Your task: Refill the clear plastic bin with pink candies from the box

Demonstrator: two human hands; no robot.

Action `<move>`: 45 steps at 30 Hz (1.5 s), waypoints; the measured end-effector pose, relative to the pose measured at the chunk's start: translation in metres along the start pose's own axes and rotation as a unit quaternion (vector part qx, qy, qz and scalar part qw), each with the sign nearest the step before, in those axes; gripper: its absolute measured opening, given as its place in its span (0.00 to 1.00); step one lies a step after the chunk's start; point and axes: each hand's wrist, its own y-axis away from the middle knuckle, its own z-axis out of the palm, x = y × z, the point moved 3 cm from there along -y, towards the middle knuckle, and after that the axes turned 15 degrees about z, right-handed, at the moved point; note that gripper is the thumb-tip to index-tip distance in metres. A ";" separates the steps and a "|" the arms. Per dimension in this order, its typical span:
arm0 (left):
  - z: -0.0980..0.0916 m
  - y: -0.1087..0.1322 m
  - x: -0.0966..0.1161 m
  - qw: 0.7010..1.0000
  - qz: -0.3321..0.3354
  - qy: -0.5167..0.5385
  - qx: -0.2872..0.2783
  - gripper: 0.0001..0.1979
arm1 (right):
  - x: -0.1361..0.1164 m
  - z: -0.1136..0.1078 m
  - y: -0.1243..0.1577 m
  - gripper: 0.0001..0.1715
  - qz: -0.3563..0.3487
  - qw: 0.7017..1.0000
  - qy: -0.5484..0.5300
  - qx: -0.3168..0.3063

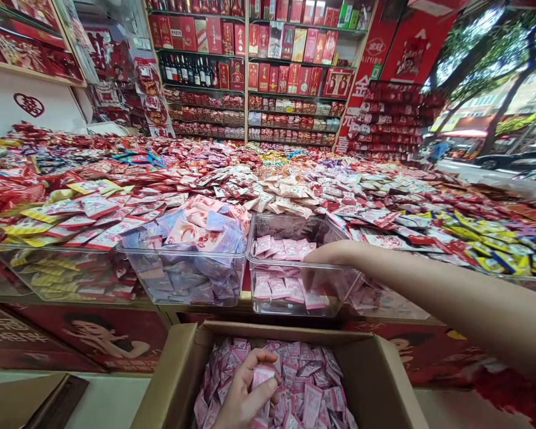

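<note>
My left hand (246, 396) is down in an open cardboard box (379, 381) at the bottom centre, fingers closed round a few small pink candy packets (262, 375). The box is full of the same pink packets (310, 387). My right hand (328, 256) reaches over the front wall of a clear plastic bin (290, 301) on the display counter, its fingers dipping inside and hidden behind the bin wall. That bin is partly filled with pink packets (279, 247).
To the left stand a clear bin heaped with pink and lilac packets (192, 238) and another with yellow and red ones (58, 274). The whole counter is covered in wrapped sweets. Shelves of red boxes (290, 53) line the back. A street shows at right.
</note>
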 end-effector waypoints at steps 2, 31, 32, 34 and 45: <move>0.001 0.000 0.001 1.000 -0.001 -0.003 0.005 0.14 | -0.001 0.007 0.009 0.10 0.092 0.975 0.091 -0.179; 0.013 -0.005 0.010 0.989 -0.040 0.133 0.053 0.13 | 0.051 0.172 0.139 0.18 0.031 0.944 -0.323 -0.059; 0.013 -0.005 0.011 0.988 -0.041 0.139 0.055 0.12 | 0.051 0.171 0.139 0.16 0.032 0.940 -0.334 -0.066; 0.013 -0.005 0.013 0.987 -0.038 0.146 0.062 0.11 | 0.051 0.169 0.140 0.12 0.035 0.937 -0.342 -0.058; 0.015 -0.003 0.015 0.992 -0.023 0.119 0.048 0.17 | 0.046 0.161 0.152 0.08 -0.167 0.965 -0.128 0.159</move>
